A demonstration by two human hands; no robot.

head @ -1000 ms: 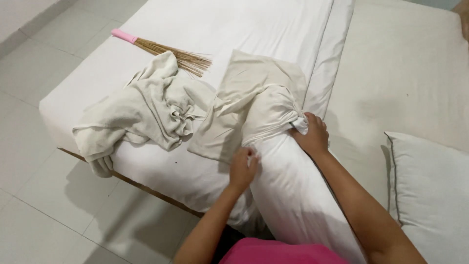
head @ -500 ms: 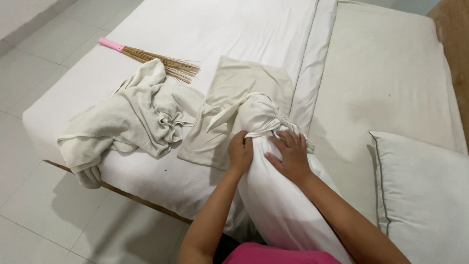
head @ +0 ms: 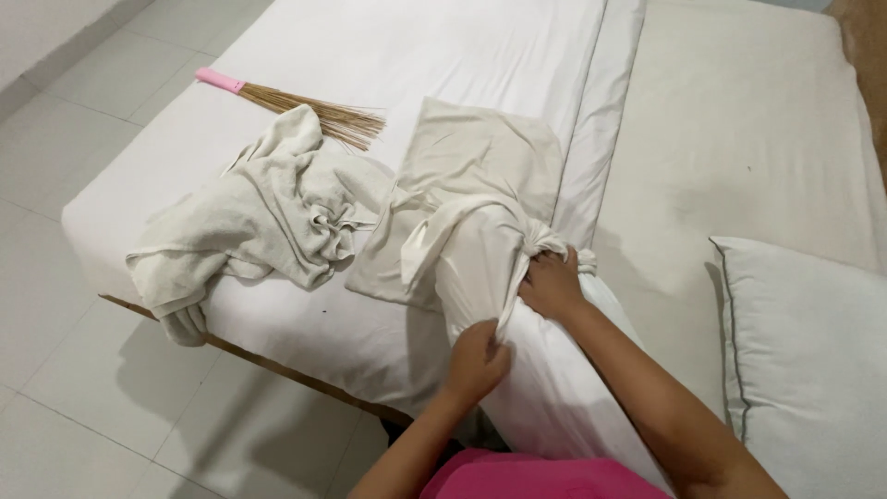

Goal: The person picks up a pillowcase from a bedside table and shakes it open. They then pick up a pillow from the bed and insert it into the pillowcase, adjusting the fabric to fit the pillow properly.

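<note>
At frame centre, on the bed (head: 388, 55) edge, both hands work a soft, light pillow (head: 554, 388): left hand (head: 476, 360) pinches its cream case (head: 471, 249) (limp, bunching), right hand (head: 552, 285) grips the gathered cloth.

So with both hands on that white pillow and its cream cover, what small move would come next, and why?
Probably the left hand tugs the bunched cream fabric cover further down the long white pillow, while the right hand steadies the pillow. The cover sits gathered near the top, most of the pillow bare.
</note>
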